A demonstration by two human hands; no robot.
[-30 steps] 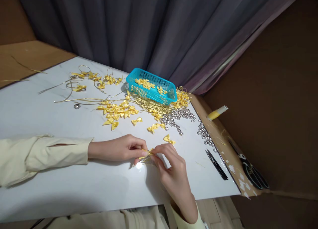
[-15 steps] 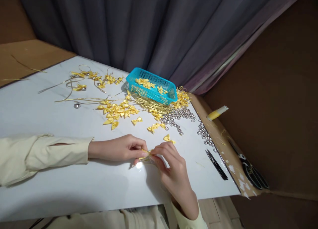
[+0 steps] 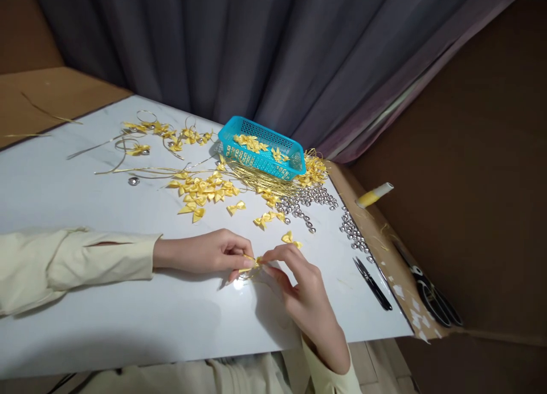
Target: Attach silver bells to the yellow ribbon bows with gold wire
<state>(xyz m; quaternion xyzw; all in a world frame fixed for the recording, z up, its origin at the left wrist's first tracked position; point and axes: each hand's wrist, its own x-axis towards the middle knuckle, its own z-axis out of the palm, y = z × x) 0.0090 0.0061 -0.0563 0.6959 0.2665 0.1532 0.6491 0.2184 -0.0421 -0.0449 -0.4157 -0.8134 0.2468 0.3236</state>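
Note:
At the front of the white table, my left hand (image 3: pixel 220 251) pinches a small yellow ribbon bow (image 3: pixel 247 264) between thumb and fingers. A thin gold cord (image 3: pixel 248 277) loops below the bow, close to the tabletop. Just right of it, my right hand (image 3: pixel 299 280) has its thumb and index fingertips close together at the bow's right side, seemingly on the cord; the fingertips partly hide what they grip. A loose yellow bow (image 3: pixel 291 239) lies just beyond my right hand.
Behind my hands lie a pile of yellow bows (image 3: pixel 203 191), a bundle of gold cords (image 3: pixel 260 179) and many silver beads (image 3: pixel 310 199). A blue basket (image 3: pixel 261 161) holds more bows. To the right are black-handled snips (image 3: pixel 372 284), scissors (image 3: pixel 433 300) and a yellow-white tube (image 3: pixel 375 195).
My right hand has shifted slightly right, its fingertips drawing a little away from the left hand's. The left hand stays pinched on the bow.

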